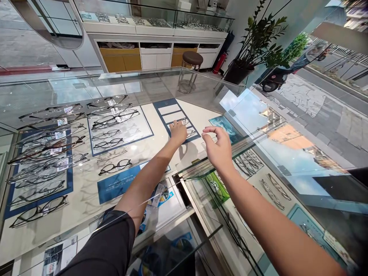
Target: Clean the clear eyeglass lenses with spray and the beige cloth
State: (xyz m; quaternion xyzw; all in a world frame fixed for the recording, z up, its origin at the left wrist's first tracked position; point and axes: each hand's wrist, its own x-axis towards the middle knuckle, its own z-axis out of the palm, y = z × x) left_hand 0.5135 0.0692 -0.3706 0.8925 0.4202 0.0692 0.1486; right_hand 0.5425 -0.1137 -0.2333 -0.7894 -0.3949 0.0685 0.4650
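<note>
My left hand (178, 132) reaches over a dark blue display board (163, 104) with white slots, inside the glass case. Its bent fingers are on a pair of thin-rimmed eyeglasses (184, 122), partly hidden by the hand. A second pair of eyeglasses (190, 133) lies in the slot nearer to me. To the right of the board, my right hand (218, 147) is raised with curled fingers. A small gap shows between its thumb and forefinger, and I see nothing held there. Beyond it lies a teal card (227, 128).
Rows of tagged eyeglasses (54, 149) fill the left side, with more on a blue-edged white tray (135, 134). A blue leaflet (117, 184) lies nearer. Glass edges and a divider (198, 218) run below my arms. A stool (192, 58) stands beyond the case.
</note>
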